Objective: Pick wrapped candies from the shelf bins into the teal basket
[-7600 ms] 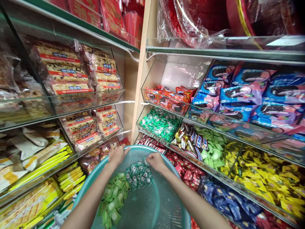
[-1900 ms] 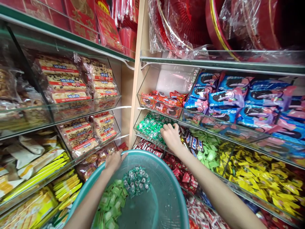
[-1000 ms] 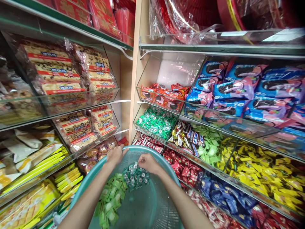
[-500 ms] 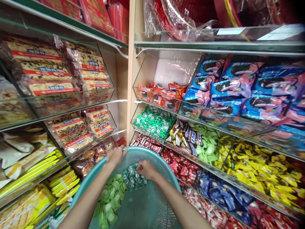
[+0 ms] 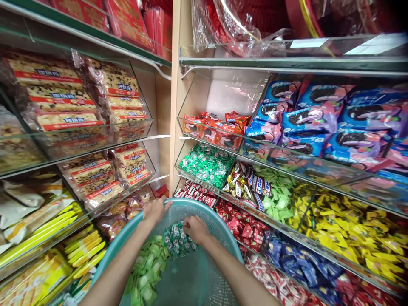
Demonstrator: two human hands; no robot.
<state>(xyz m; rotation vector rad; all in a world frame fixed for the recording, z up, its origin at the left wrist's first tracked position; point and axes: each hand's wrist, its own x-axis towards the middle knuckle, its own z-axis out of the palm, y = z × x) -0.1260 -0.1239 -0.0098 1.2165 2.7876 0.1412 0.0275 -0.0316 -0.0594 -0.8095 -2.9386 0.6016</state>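
My left hand (image 5: 155, 211) grips the far-left rim of a round teal plastic basket (image 5: 230, 236), its fingers over the edge. Inside the basket, my right hand (image 5: 195, 228) hovers at or on a small pile of shiny green wrapped candies (image 5: 174, 240). Its fingers are curled together, and whatever they may hold is hidden. Light green wrapped packets (image 5: 148, 265) lie in a heap along the basket's left side, touching the darker candies. The near right of the basket's floor shows bare plastic.
Beyond the basket, clear bins hold green candies (image 5: 207, 165), chocolate bars (image 5: 262, 186), yellow packets (image 5: 357, 229), red candies (image 5: 244, 227) and blue candies (image 5: 293, 257). Blue cookie packs (image 5: 309, 114) sit higher right. Wrapped cakes (image 5: 65, 95) fill the left shelves. A wooden post (image 5: 176, 97) divides the shelving.
Almost nothing differs. The right hand stays over the green candies with a very slight shift of the fingers, and the left keeps its grip on the rim.
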